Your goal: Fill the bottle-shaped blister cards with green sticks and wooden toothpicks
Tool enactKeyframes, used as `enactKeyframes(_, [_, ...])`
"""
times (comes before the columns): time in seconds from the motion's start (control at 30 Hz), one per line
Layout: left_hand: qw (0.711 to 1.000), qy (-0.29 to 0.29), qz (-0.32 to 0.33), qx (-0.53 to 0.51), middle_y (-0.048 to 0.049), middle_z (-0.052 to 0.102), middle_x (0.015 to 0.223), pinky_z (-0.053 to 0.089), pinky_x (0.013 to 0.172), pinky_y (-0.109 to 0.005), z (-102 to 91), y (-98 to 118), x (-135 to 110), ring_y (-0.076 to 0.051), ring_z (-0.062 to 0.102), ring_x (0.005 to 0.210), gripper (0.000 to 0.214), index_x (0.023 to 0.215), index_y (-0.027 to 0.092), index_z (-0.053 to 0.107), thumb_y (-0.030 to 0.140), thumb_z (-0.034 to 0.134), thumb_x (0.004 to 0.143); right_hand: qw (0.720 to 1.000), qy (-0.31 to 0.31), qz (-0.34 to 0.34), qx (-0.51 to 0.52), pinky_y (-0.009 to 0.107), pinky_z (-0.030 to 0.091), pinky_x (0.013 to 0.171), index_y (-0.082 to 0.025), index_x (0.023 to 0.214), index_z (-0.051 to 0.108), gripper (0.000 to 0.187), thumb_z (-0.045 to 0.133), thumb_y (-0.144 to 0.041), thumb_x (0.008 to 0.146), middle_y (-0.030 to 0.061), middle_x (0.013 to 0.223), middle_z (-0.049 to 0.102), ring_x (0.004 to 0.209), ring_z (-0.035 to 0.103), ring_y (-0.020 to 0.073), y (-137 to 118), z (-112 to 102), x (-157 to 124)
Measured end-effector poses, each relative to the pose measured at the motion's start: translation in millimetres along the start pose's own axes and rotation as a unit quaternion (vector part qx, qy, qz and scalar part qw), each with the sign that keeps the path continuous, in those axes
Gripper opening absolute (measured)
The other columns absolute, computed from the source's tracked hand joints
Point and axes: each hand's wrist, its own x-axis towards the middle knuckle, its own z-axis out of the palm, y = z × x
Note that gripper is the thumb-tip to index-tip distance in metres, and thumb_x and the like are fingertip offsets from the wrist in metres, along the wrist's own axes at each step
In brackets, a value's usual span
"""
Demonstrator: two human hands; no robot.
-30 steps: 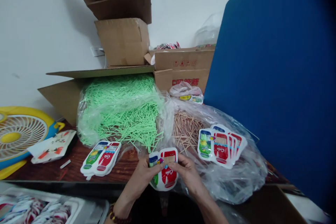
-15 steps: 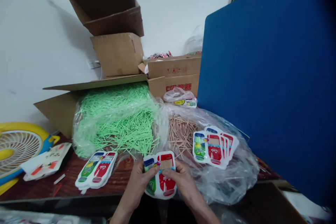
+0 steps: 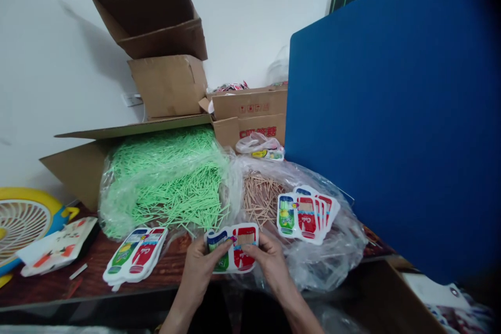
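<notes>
L hand (image 3: 200,257) and R hand (image 3: 271,258) are both on one item, a printed pouch (image 3: 238,261), at near edge of the table (image 3: 170,269), approx. bottom ctr of my head-cam view. Fingers: each hand pinches its own side of the pouch, thumb on front face; other fingers mostly hidden, exact pos. I can't tell. Pouch shows two bottle-shaped halves: green w/ blue top at L, red at R; tan sticks show thru the red half's window. L thumb covers part of the green half. I can't tell if it's a single pouch or several tog.

Adj. items: green sticks (image 3: 180,190), loose, in clear plastic at the mouth of an open carton (image 3: 74,172), beyond L hand. Brown sticks (image 3: 260,195) lie loose beyond R hand, amid a clear plastic bag (image 3: 340,253). Fanned pouches (image 3: 307,216), similar print, rest on that bag, R of the brown sticks. A pouch stack (image 3: 135,255) lies on the table, L of and apart from L hand. Farther L, I note a white packet (image 3: 60,248) beside a yellow-and-blue fan (image 3: 43,198). Blue panel (image 3: 383,125) stands at R.
</notes>
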Motion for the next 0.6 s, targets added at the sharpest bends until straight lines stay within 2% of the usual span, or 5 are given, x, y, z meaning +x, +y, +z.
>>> enactKeyframes(0.1, [0.995,-0.026,0.073,0.067,0.0017,0.065,0.066,0.049,0.060,-0.023,3.0,4.7,-2.8,-0.015,0.059,0.063,0.016,0.070,0.015,0.066,0.026,0.078,0.067,0.999,0.005,-0.035,-0.019,0.028,0.050,0.067,-0.021,0.087,0.073,0.023,0.077,-0.033,0.067,0.0008,0.079,0.072,0.070,0.063,0.0176,-12.4,-8.7,-2.3])
enactKeyframes(0.2, [0.982,-0.043,0.127,0.130,0.0041,0.055,0.058,0.042,0.055,-0.019,7.5,8.5,-5.0,-0.012,0.051,0.058,0.017,0.061,0.016,0.063,0.024,0.076,0.070,0.994,0.023,-0.069,-0.081,0.027,0.047,0.067,-0.021,0.080,0.073,0.016,0.072,-0.035,0.073,0.0002,0.074,0.070,0.070,0.061,0.0167,-25.5,-18.8,-5.6])
enactKeyframes(0.3, [0.983,-0.056,0.109,0.133,0.0028,0.059,0.062,0.043,0.056,-0.019,11.3,6.1,-5.6,-0.013,0.053,0.060,0.015,0.066,0.016,0.066,0.027,0.075,0.071,0.986,0.039,-0.084,-0.136,0.026,0.045,0.064,-0.020,0.072,0.074,0.017,0.069,-0.035,0.076,0.0006,0.068,0.069,0.066,0.059,0.0164,-34.8,-24.5,-8.4])
enactKeyframes(0.4, [0.985,-0.070,0.084,0.133,0.0004,0.065,0.071,0.048,0.061,-0.020,12.4,-0.6,-4.4,-0.017,0.059,0.068,0.014,0.075,0.018,0.070,0.029,0.075,0.070,0.989,0.032,-0.080,-0.122,0.026,0.045,0.062,-0.021,0.075,0.074,0.013,0.071,-0.034,0.074,-0.0001,0.069,0.069,0.064,0.060,0.0165,-39.0,-25.1,-9.9])
enactKeyframes(0.6, [0.983,-0.077,0.073,0.148,-0.0008,0.070,0.074,0.052,0.064,-0.023,17.4,-4.7,-3.2,-0.020,0.063,0.072,0.017,0.079,0.019,0.072,0.030,0.077,0.068,0.986,0.042,-0.099,-0.129,0.025,0.045,0.062,-0.021,0.067,0.074,0.014,0.072,-0.034,0.073,0.0003,0.065,0.069,0.063,0.060,0.0162,-41.2,-28.5,-13.3])
